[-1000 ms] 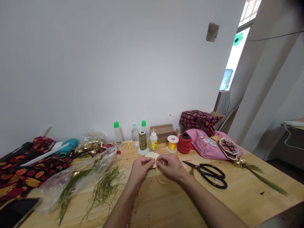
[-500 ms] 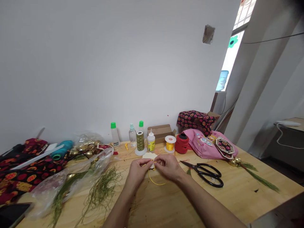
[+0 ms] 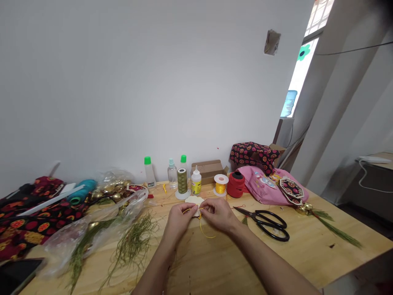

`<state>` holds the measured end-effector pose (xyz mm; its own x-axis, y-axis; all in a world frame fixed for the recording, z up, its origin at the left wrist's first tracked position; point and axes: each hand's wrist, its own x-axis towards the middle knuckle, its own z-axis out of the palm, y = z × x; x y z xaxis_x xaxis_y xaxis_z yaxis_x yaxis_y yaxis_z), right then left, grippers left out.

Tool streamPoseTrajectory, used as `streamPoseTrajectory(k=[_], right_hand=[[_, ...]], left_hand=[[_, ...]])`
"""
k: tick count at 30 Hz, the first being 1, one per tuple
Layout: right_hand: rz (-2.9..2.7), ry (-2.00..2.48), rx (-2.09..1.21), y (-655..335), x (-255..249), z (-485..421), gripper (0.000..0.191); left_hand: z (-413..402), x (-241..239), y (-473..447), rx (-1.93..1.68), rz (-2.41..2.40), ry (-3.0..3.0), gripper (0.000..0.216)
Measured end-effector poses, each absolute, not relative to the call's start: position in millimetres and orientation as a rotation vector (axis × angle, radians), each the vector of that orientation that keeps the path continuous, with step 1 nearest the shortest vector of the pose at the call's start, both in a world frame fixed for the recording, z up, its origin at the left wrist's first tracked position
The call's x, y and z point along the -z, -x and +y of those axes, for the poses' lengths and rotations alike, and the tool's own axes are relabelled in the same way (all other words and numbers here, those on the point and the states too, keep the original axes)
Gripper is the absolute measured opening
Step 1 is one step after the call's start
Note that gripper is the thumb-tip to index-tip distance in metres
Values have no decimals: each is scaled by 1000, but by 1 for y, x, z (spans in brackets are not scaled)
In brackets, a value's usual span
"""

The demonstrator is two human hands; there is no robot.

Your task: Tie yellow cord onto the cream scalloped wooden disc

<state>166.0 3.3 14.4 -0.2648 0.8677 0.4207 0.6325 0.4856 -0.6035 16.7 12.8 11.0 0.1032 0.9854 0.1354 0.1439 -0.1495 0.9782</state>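
Far to the left of the left grip, a dark flat screen [image 3: 18, 272] lay at the edge of the pale wooden desk [image 3: 307, 250]. Behind it were a heap of red-and-black patterned fabric [image 3: 27, 217] and a teal spool of thread [image 3: 81, 190]. Nearer that grip sat a crumpled clear plastic bag [image 3: 92, 227], with small gold bells [image 3: 113, 192] beyond it. A loose spray of thin green strands [image 3: 132, 241] lay just left of the forearm.

The left hand [image 3: 178, 221] had its grip pressed together, thumb and forefinger pinching a thin yellow cord [image 3: 205, 234]. The right hand [image 3: 219, 215] pinched the same cord, its grip almost touching the left one. The cord ran between the two grips, and its slack hung in a loop onto the desk below them. A cream scalloped flat piece [image 3: 194, 200] lay just beyond both grips.

Further beyond the grips stood a white bottle with a green cap [image 3: 149, 172], an olive-green thread cone [image 3: 182, 182], a white glue bottle with a yellow label [image 3: 196, 182] and a small brown cardboard box [image 3: 208, 170].

Beyond the right grip were a white reel of yellow cord [image 3: 220, 185] and a red spool [image 3: 236, 185]. To its right lay black-handled scissors [image 3: 270, 227], near the wrist, and further off a pink fabric bag [image 3: 264, 186] and an octagonal patterned ornament [image 3: 291, 189].
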Motion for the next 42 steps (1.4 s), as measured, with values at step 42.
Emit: streamPoseTrajectory(k=[42], right_hand=[[-2026,1246,-373,-166,-14,3,14]], left_hand=[[14,-9,-17,-1166,1187,-1209,23]])
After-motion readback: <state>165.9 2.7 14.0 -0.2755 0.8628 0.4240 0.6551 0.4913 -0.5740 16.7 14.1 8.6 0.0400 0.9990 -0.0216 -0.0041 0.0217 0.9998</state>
